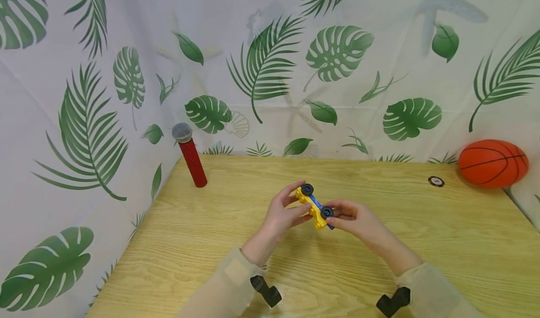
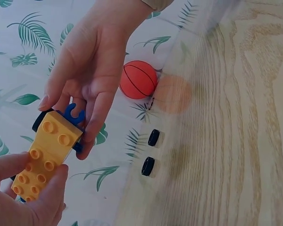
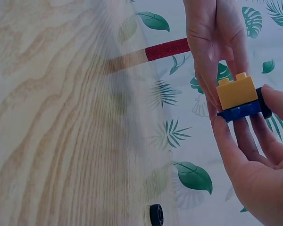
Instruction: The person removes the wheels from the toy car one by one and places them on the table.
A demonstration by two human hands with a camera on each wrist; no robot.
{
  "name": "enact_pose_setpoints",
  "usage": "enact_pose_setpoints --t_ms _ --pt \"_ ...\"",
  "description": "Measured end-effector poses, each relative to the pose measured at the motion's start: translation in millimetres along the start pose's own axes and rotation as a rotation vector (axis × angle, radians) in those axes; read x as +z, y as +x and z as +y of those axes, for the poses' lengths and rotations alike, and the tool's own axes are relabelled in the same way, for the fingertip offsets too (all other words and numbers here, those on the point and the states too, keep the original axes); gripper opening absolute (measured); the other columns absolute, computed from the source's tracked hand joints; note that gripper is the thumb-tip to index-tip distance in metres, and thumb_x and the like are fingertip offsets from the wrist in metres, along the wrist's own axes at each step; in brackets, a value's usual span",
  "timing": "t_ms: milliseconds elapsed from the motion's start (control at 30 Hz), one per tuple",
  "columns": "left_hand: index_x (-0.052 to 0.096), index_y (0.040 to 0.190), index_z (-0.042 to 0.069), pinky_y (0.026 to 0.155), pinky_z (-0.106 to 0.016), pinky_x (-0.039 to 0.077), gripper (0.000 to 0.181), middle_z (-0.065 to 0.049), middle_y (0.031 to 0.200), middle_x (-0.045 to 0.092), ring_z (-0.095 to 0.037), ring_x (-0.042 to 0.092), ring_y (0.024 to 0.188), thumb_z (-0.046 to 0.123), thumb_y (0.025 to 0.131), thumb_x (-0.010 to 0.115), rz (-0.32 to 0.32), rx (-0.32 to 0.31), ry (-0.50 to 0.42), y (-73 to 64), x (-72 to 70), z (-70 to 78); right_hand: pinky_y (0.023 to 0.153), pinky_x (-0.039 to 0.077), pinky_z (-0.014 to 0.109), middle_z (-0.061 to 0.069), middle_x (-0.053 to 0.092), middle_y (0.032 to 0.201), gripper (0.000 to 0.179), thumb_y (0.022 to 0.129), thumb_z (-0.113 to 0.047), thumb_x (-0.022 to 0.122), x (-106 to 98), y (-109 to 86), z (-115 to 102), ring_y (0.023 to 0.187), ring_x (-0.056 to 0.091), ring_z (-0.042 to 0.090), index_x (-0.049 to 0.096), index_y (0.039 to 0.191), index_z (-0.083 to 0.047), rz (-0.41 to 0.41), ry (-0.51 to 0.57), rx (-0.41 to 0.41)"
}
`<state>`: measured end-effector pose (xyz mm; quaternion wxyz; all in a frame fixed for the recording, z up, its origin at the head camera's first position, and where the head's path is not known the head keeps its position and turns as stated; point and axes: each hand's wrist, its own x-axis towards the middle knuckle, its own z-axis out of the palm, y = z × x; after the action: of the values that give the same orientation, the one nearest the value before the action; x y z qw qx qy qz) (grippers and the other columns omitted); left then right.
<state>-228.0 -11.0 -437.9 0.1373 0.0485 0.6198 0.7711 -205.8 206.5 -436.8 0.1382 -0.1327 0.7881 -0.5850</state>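
Both hands hold a toy car (image 1: 315, 204) up over the table, tilted on its side. Its studded body (image 2: 47, 146) is yellow, the base is blue and the wheels are black. My left hand (image 1: 283, 213) grips one end, with the thumb along the yellow side and fingers behind. At the other end my right hand (image 1: 356, 219) pinches the car near a wheel (image 1: 326, 212). A blue hook (image 2: 74, 114) sticks out at that end in the left wrist view. The far-side wheels are mostly hidden in the head view.
A red microphone (image 1: 192, 158) stands at the back left. An orange basketball (image 1: 492, 163) sits at the back right beside a black and white chip (image 1: 436, 181). Two small black discs (image 2: 153, 137) lie on the table (image 2: 236, 141). Leaf-printed cloth (image 1: 270, 64) hangs behind.
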Motion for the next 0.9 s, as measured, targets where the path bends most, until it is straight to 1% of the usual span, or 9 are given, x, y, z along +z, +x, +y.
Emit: enact_pose_setpoints --t_ms 67,167,267,467,633,733,900 --pt "0.055 0.142 0.025 0.087 -0.045 0.059 0.057 -0.019 0.128 0.055 -0.024 0.068 0.099 -0.003 0.093 0.064 -0.013 0.000 -0.002 -0.1 0.2 -0.6 0.088 0.054 0.027 0.013 0.064 0.105 0.049 0.095 -0.022 0.067 1.3 0.4 0.4 0.097 0.068 0.019 0.053 0.135 0.003 0.014 0.001 0.002" --pt "0.052 0.143 0.029 0.085 -0.047 0.059 0.059 -0.018 0.118 0.060 -0.022 0.069 0.093 0.000 0.093 0.065 -0.036 -0.011 -0.009 -0.3 0.6 -1.5 0.087 0.054 0.026 0.012 0.065 0.104 0.048 0.094 -0.023 0.069 3.8 1.1 1.1 0.094 0.067 0.016 0.055 0.133 0.002 0.030 -0.002 0.005" --pt "0.050 0.144 0.032 0.081 -0.046 0.060 0.061 -0.015 0.111 0.060 -0.019 0.069 0.088 0.002 0.094 0.065 -0.045 -0.016 -0.006 -1.0 1.3 -1.2 0.087 0.055 0.025 0.011 0.066 0.104 0.048 0.093 -0.023 0.070 6.6 2.3 0.5 0.093 0.068 0.017 0.055 0.131 0.002 0.033 -0.001 -0.003" --pt "0.051 0.143 0.036 0.077 -0.042 0.062 0.062 -0.015 0.118 0.057 -0.018 0.068 0.086 0.002 0.093 0.066 -0.022 -0.009 0.008 -1.3 1.5 -0.7 0.085 0.055 0.024 0.011 0.066 0.105 0.049 0.093 -0.022 0.071 9.1 3.1 0.2 0.093 0.067 0.017 0.054 0.132 0.003 0.033 0.010 -0.010" --pt "0.052 0.141 0.035 0.077 -0.043 0.062 0.062 -0.016 0.120 0.057 -0.019 0.068 0.088 0.001 0.092 0.067 0.007 0.000 0.006 -0.2 1.4 0.1 0.086 0.055 0.024 0.014 0.066 0.111 0.049 0.094 -0.023 0.070 10.8 3.7 -0.5 0.097 0.067 0.015 0.055 0.134 0.001 0.041 -0.001 -0.013" --pt "0.054 0.141 0.034 0.076 -0.044 0.062 0.062 -0.016 0.120 0.057 -0.020 0.068 0.089 -0.001 0.091 0.068 0.020 0.008 0.004 0.6 1.5 0.6 0.091 0.055 0.027 0.016 0.066 0.119 0.049 0.094 -0.025 0.069 12.6 4.0 -1.8 0.102 0.067 0.016 0.056 0.134 0.000 0.051 -0.009 -0.010" --pt "0.056 0.139 0.033 0.076 -0.044 0.062 0.061 -0.015 0.118 0.058 -0.019 0.068 0.090 -0.001 0.090 0.069 0.018 0.003 0.020 0.3 1.1 1.8 0.097 0.054 0.041 0.018 0.065 0.125 0.047 0.094 -0.027 0.069 14.0 2.8 -6.5 0.110 0.064 0.023 0.060 0.131 0.000 0.092 -0.048 0.003"
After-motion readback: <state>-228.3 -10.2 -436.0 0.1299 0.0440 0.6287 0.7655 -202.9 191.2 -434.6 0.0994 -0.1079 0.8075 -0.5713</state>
